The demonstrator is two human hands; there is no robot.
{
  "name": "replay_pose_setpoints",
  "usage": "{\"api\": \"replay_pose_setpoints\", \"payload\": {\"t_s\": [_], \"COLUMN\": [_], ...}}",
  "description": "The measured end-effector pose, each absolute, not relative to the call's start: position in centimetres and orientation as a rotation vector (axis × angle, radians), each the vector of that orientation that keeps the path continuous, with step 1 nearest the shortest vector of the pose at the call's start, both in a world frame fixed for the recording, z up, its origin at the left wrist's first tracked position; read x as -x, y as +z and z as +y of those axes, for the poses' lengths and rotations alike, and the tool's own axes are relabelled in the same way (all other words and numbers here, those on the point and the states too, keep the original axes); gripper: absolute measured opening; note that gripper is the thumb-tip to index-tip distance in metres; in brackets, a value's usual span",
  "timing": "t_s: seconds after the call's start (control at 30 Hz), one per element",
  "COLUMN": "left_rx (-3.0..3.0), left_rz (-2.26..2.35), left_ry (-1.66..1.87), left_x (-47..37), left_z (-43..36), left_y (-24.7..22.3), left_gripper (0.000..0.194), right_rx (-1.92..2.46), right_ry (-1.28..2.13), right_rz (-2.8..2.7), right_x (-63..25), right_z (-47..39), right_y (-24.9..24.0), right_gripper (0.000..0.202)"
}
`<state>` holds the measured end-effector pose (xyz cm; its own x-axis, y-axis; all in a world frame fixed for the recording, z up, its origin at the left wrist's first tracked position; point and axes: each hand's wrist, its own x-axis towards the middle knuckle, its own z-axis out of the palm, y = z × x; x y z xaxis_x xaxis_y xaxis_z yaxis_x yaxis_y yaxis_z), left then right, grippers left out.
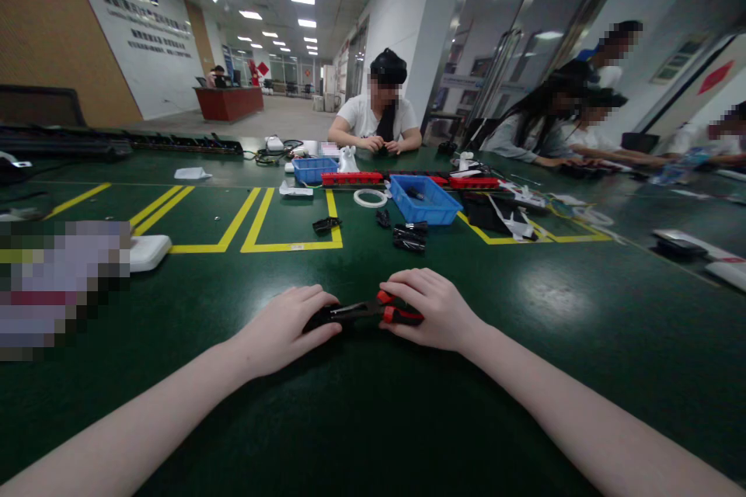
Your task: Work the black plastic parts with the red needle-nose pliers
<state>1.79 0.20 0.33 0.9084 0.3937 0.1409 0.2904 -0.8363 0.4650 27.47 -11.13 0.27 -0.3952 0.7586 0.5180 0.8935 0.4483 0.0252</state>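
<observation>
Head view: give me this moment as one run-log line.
left hand: on black part, at plier tip | right hand: closed on red-handled pliers | surface: green table | beyond: blue bin, black parts

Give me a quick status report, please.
Left hand and right hand both closed on red-handled black pliers. Green table. Small black parts beyond, apart.

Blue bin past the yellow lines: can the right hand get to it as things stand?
Probably, but not freely: the right hand is closed on the red-handled pliers. The path to the blue bin is mostly bare table, with small black parts just left of it.
</observation>
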Motion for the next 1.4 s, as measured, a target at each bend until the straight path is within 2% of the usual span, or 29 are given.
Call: {"api": "replay_pose_setpoints", "payload": {"t_s": [0.33, 0.57, 0.87, 1.4], "left_rx": [-2.594, -2.597, -2.689, -2.689], "left_rz": [0.517, 0.517, 0.418, 0.403], "left_ry": [0.306, 0.323, 0.272, 0.278], "left_x": [-1.7, -1.7, -1.8, -1.9], "left_z": [0.1, 0.2, 0.1, -0.2], "left_y": [0.5, 0.5, 0.5, 0.7], "left_gripper": [0.027, 0.027, 0.026, 0.022], "right_rx": [1.407, 1.514, 1.788, 1.894], "right_ry": [-0.457, -0.407, -0.483, -0.242], "right_rz": [-2.291, -2.337, -2.352, -2.33], "right_x": [-27.4, -27.2, -25.9, -25.3], "right_z": [-11.2, -11.4, -11.3, -11.5], "right_y": [0.3, 0.4, 0.7, 0.7], "right_gripper": [0.042, 0.049, 0.03, 0.022]}}
